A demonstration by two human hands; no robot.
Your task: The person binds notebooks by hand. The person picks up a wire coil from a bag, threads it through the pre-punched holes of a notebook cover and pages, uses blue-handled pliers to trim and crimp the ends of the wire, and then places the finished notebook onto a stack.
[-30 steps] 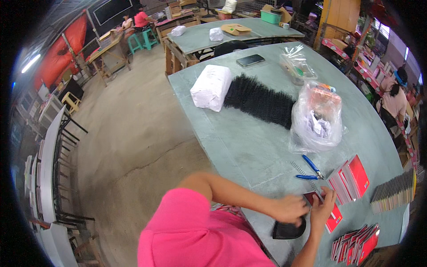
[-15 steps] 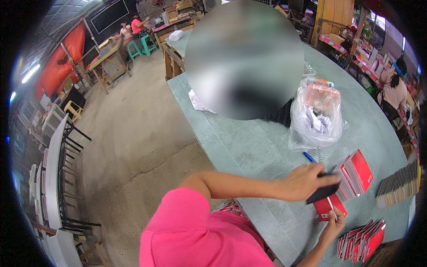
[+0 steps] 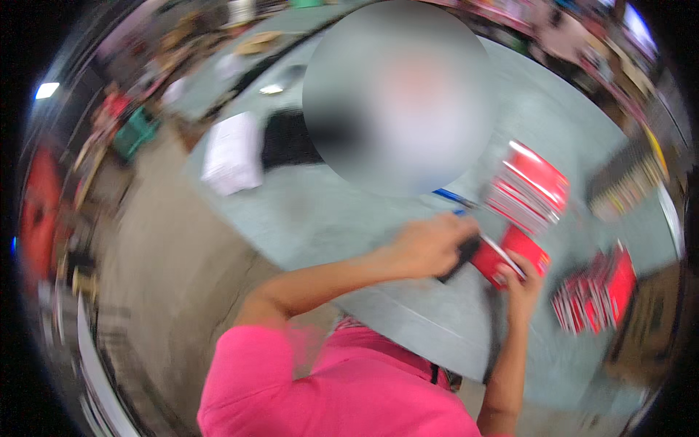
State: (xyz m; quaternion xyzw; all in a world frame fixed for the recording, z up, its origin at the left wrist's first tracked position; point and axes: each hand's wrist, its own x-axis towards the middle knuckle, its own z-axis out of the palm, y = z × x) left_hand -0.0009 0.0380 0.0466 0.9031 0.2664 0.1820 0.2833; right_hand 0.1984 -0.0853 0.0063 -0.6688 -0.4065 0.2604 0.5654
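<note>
— Fingers of the left hand (image 3: 429, 244) curl around a small black flat object (image 3: 459, 256), and the right hand (image 3: 520, 277) pinches a flat red card package (image 3: 510, 255) from below; both meet just above the bench edge near the person.

— What lies around them?

— Beyond the hands, a fanned row of red and white card packages (image 3: 528, 188) with blue-handled pliers (image 3: 451, 198) beside it. To the right, a second stack of red card packages (image 3: 597, 291), then a brown cardboard box (image 3: 644, 320). Farther right, a dark row of cards (image 3: 626, 178).

— And the surface?

— A pale grey-green bench (image 3: 328, 211). On its far left lie a white plastic-wrapped bundle (image 3: 233, 153) and a black fuzzy heap (image 3: 287, 138) touching it. Bare concrete floor (image 3: 160, 240) lies left; the motion blur smears the room beyond.
</note>
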